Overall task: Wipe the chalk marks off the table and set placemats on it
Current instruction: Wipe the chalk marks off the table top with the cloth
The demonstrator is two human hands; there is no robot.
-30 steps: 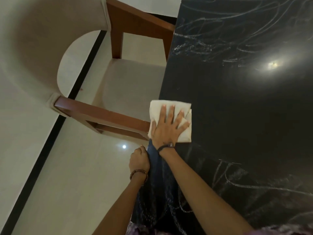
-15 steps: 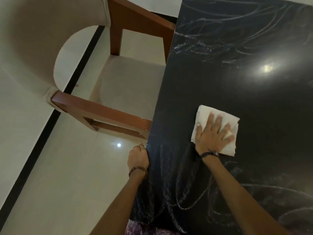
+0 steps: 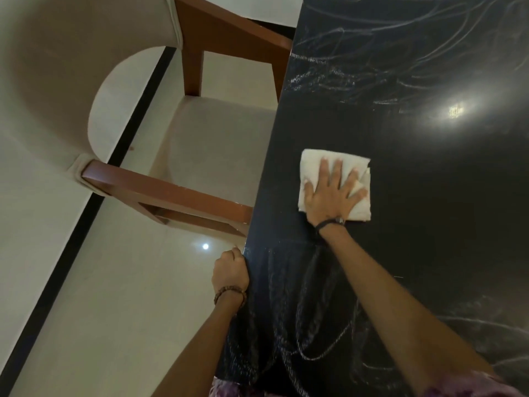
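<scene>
Presently, head view only: right hand (image 3: 333, 193) lies flat on a folded white paper towel (image 3: 335, 183), fingers (image 3: 325, 170) straight and spread, pressing it onto the glossy black table (image 3: 429, 230) a little in from the left edge. Left hand (image 3: 230, 272) grips that edge, fingers curled over the rim, steadying the body. White chalk scribbles (image 3: 309, 333) remain thick on the near part of the table by the left forearm, and more chalk lines (image 3: 357, 67) cover the far end; the band around the towel looks clean. No placemats in sight. Judgement: wiping is partly done. To do it well, keep the palm flat with even pressure, run overlapping passes, and refold the towel once it loads with dust, or it may only smear. Edges: the left rim is close to the towel, so a stroke that way should stop short or chalk dust goes onto the beige upholstered chair with brown wooden arms (image 3: 171, 193) tucked against that side. Open room lies rightward and toward the far end; the near patch calls for drawing the arm back.
</scene>
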